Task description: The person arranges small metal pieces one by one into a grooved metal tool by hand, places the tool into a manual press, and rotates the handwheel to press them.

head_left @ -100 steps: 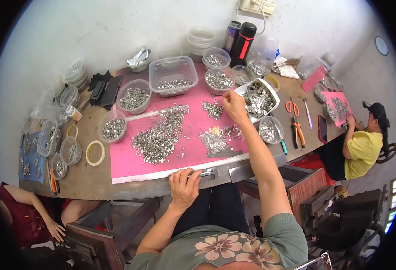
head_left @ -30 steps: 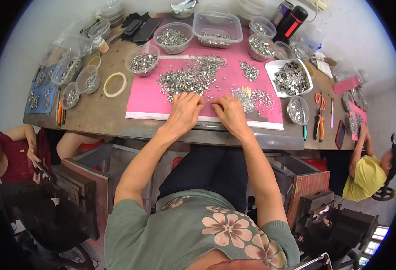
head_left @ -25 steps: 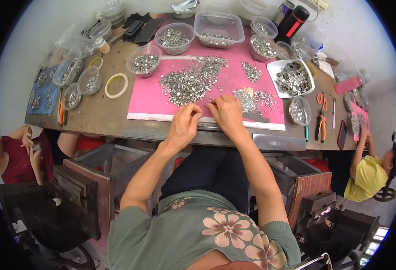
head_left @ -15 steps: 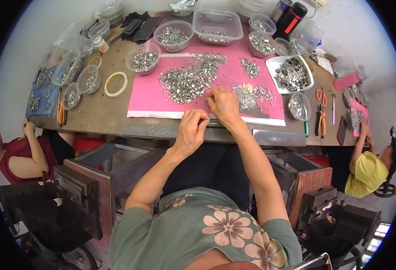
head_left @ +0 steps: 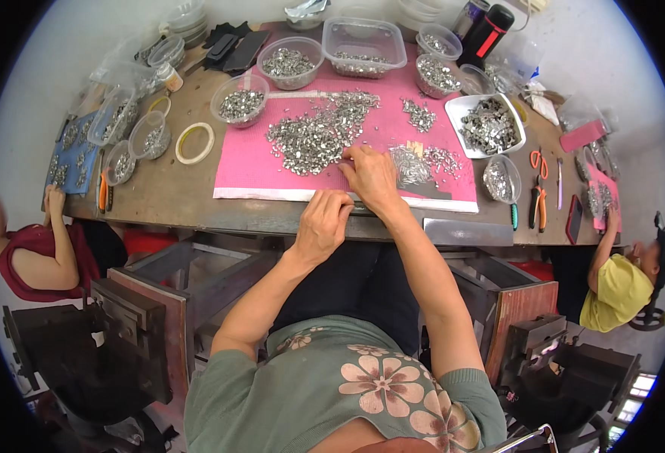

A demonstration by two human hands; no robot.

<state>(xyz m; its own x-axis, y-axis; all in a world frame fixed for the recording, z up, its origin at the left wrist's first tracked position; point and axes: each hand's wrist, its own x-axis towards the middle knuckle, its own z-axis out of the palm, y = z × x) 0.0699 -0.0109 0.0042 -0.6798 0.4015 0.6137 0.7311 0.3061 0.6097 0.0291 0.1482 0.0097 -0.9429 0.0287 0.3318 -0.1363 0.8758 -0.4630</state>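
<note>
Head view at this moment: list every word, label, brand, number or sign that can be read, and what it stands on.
No text can be read here.
White bottle: label too small and blurred to read.
Purple tumbler: patterned, too small to tell if it bears words.
Black flask: red strip, no lettering distinguishable.
Metal pieces: too small to show any marking.

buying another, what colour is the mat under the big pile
The mat is pink with a white front edge; head view.
</note>
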